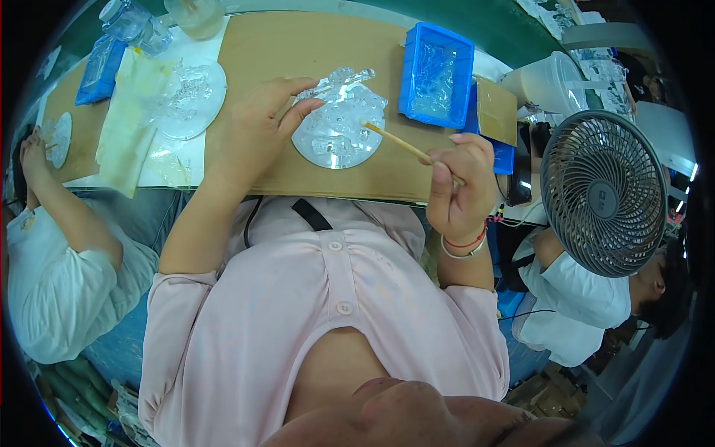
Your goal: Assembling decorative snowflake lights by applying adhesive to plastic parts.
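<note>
**Count on the bench**

Three round clear discs: one (337, 138) at centre, one (190, 100) to its left, one (56, 138) at the far left edge. Two blue trays (436, 73) (99, 71). One wooden stick (397, 141). One desk fan (602, 192). One white tub (547, 82).

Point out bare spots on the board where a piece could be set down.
Bare cardboard lies between the far clear disc and the blue tray. It is crowded around the near disc, where the left hand and right hand with its stick work.
</note>
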`<state>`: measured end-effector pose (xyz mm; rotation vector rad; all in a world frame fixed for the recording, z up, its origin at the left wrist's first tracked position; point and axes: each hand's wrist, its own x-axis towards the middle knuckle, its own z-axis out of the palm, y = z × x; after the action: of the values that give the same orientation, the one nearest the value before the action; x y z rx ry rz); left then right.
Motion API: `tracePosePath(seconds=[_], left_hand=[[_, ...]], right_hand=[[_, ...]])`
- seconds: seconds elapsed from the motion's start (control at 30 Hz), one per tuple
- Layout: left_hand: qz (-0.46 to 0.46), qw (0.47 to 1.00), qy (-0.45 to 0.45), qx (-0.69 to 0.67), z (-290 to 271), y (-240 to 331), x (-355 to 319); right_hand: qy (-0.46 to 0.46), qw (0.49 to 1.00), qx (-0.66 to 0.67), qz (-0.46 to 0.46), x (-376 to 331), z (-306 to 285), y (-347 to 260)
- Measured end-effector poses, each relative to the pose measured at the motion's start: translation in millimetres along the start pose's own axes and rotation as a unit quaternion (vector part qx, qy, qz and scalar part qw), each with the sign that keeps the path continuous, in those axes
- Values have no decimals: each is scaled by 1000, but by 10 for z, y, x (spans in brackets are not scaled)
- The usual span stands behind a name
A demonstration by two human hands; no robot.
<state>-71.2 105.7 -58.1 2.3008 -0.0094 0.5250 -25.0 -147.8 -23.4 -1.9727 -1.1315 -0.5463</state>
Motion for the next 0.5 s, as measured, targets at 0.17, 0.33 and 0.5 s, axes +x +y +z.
tracePosePath(seconds=[0.17, 0.33, 0.5], left_hand=[[42, 998, 38, 21, 49, -35, -19], [82, 991, 60, 91, 67, -127, -40], [90, 988, 65, 103, 61, -118, -36]], right_hand=[[-21, 1000, 4, -9, 35, 176, 89], [-61, 998, 4, -3, 76, 149, 61], [-46, 998, -53, -1, 141, 187, 68]])
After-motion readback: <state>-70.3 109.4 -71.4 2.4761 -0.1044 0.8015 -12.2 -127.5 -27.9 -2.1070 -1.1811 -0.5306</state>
